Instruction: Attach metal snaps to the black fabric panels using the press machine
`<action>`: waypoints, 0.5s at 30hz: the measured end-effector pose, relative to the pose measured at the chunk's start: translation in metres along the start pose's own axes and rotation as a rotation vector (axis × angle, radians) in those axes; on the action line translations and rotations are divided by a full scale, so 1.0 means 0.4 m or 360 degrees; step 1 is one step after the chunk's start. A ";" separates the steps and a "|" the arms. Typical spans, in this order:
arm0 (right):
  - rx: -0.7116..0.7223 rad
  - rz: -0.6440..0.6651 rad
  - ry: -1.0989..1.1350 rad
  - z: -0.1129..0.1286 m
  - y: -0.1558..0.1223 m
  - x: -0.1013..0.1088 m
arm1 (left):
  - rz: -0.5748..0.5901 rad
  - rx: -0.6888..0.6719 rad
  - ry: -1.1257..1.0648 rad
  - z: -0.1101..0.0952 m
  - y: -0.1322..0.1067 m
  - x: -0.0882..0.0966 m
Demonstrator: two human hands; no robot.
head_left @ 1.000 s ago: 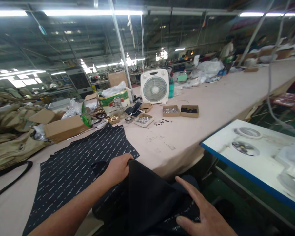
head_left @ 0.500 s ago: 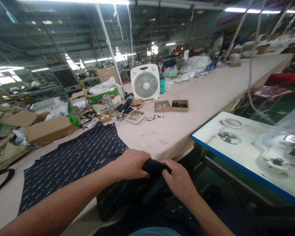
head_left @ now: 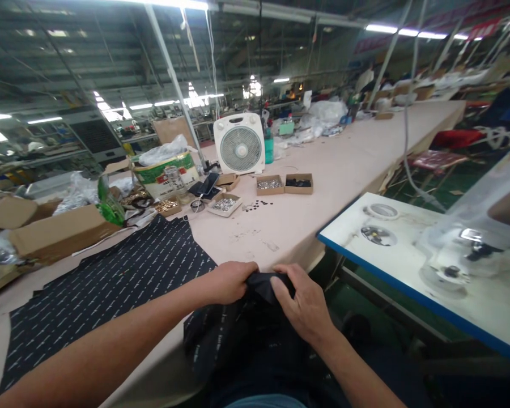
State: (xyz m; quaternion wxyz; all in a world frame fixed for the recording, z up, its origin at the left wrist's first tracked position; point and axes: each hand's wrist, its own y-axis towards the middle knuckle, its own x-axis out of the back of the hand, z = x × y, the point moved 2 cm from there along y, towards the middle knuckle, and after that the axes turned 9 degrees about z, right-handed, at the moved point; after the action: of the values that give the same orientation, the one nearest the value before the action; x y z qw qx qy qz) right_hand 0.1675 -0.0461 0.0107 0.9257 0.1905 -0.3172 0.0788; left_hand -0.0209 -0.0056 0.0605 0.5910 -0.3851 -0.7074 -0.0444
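Between my hands is a bunched piece of black fabric [head_left: 266, 288], hanging over my lap at the table's front edge. My left hand [head_left: 232, 281] grips its left side, fingers curled around it. On the other side, my right hand [head_left: 301, 303] holds the fabric with the thumb on top; some of its fingers are hidden behind the cloth. Black fabric panels [head_left: 123, 277] with rows of small white lettering lie spread on the table to the left, partly under my left forearm. Similar lettering shows on the cloth hanging below my hands.
A box fan [head_left: 240, 144] stands on the long table [head_left: 344, 153]. Before it are small cardboard trays of silver snaps [head_left: 225, 204] and dark pieces [head_left: 298, 184], plus loose black bits [head_left: 257, 205]. A white sewing machine table [head_left: 386, 266] with a blue edge stands right.
My view has turned slightly to the right. My right hand has shifted its hold, its thumb now lying over the fabric, and the cloth between my hands is folded differently.
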 end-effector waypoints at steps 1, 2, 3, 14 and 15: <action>0.0033 0.0078 -0.0035 -0.004 -0.003 0.002 | -0.0011 -0.0031 -0.0121 0.001 0.005 -0.006; 0.0051 0.0177 -0.0077 -0.009 -0.005 0.005 | -0.0033 -0.0059 -0.0221 0.002 0.010 -0.013; 0.0048 0.0280 -0.0117 -0.016 -0.008 0.008 | -0.0060 -0.0085 -0.0296 0.002 0.015 -0.020; -0.0322 0.0753 0.0522 -0.036 -0.009 0.045 | -0.0047 -0.0222 0.0504 -0.007 0.036 -0.001; -0.0350 0.0818 0.0711 -0.030 -0.011 0.038 | -0.0078 -0.0222 0.0591 -0.006 0.035 0.009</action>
State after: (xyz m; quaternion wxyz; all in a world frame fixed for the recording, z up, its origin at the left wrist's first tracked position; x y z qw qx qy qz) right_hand 0.1873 -0.0450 0.0102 0.9371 -0.0181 -0.1510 0.3141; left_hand -0.0105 0.0049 0.0589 0.6819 -0.3929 -0.5907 -0.1780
